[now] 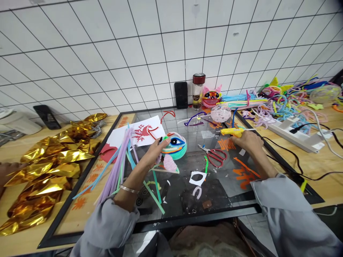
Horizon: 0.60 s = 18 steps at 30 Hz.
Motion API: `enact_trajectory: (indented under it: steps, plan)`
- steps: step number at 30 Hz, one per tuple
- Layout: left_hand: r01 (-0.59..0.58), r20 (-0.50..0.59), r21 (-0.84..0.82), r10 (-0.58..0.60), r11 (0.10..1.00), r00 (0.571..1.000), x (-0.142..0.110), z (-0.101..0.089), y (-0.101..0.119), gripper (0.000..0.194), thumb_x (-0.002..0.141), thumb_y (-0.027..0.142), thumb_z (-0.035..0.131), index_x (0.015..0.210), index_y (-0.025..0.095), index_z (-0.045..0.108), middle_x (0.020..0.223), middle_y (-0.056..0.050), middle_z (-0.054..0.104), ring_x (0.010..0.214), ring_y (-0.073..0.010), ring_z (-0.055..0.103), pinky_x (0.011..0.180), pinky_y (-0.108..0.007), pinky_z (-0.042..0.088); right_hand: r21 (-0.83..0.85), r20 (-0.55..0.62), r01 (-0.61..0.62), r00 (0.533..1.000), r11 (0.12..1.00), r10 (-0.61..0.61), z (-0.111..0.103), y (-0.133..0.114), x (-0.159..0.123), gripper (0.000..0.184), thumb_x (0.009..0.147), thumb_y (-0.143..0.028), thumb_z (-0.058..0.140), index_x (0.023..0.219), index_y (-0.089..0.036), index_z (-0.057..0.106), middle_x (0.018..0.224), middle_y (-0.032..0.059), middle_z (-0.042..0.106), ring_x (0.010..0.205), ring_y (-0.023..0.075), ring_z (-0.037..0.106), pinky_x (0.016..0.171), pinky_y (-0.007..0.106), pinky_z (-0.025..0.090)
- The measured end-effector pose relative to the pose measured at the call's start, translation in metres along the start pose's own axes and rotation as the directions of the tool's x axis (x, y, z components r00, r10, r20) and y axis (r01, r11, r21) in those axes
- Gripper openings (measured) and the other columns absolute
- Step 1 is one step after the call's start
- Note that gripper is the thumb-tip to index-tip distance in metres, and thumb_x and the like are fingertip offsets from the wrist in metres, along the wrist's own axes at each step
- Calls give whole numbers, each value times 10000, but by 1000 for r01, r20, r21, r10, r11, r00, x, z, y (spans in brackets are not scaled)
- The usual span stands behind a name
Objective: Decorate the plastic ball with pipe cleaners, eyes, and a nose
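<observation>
My left hand [158, 147] is closed on a pipe-cleaner fish [177, 151], striped in green, orange and blue, with a large eye facing up and a pale pink fin. On the right, my right hand [249, 141] grips a yellow hot glue gun [230, 132], its nozzle pointing left. Between the hands lie red-handled scissors [216, 157], partly open, on the glass. A white paper piece with an oval hole [197, 177] and a small pale curved piece [197, 192] lie nearer to me. Long lilac pipe cleaners [118, 171] spread beside my left forearm.
Gold foil [53, 167] covers the left side, with another person's hand [10, 173] at its edge. A power strip [297, 134] with cables sits right. A jar [197, 91], a phone [181, 95], a pink pipe-cleaner figure [211, 97] and tangled pipe cleaners [284, 100] stand or lie behind.
</observation>
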<state>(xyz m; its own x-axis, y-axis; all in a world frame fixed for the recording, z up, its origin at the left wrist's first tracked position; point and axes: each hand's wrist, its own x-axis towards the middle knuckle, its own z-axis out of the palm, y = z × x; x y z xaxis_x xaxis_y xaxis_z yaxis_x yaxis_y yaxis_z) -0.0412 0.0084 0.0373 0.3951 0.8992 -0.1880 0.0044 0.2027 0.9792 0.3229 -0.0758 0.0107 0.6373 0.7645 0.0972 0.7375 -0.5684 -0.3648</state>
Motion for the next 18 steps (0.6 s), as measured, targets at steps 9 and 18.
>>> enact_trajectory:
  steps: [9,18]
  plan:
    - [97,-15,-44,-97,994,995,0,-4,-6,727,726,698,690,1226,170,672,497,12,604,462,-188,583,481,-299,462,187,-201,-132,965,973,170,-28,-30,-16,238,731,-428,667,813,-215,597,744,96,637,769,307,635,673,393,440]
    - [84,38,-165,-78,983,996,-2,3,-4,747,721,679,716,1290,201,641,932,-74,784,802,-258,739,629,-318,579,221,-574,459,774,861,-266,-10,-76,-70,287,759,-481,650,775,-256,473,771,41,568,734,236,560,682,367,469]
